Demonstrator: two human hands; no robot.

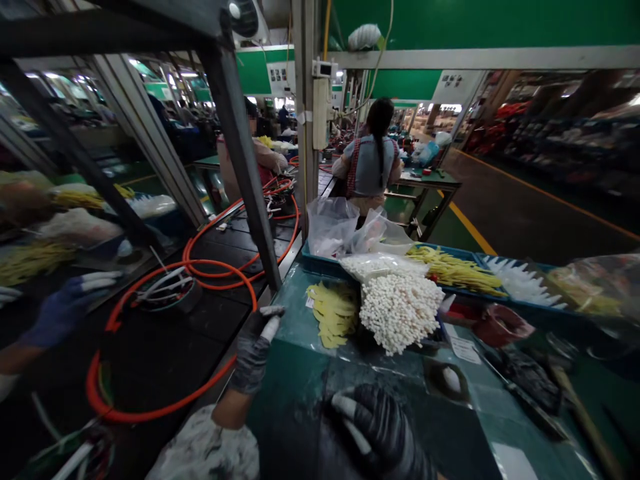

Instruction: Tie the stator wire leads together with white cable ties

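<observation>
Another person's blue-gloved hand (60, 310) at far left. Orange hose (220, 267) loops beside it. Left hand (253, 353), gloved, lies released, fingers stretched, on the table (300, 373) left edge. Yellow strips (333, 313) and white pegs (400, 310) are heaped mid-table just beyond, touching each other. Right hand (380, 427) is curled at the near edge; cannot tell if it grasps anything. Red cup (500, 325) sits toward the right edge.

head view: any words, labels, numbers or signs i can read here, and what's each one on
No text in this view can be read.
White sign on the green board: print too small to read.
White sign under the green beam: marks blurred.
Paper label on the green table: print too blurred to read.
Small white box on the post: no legible figures.
</observation>
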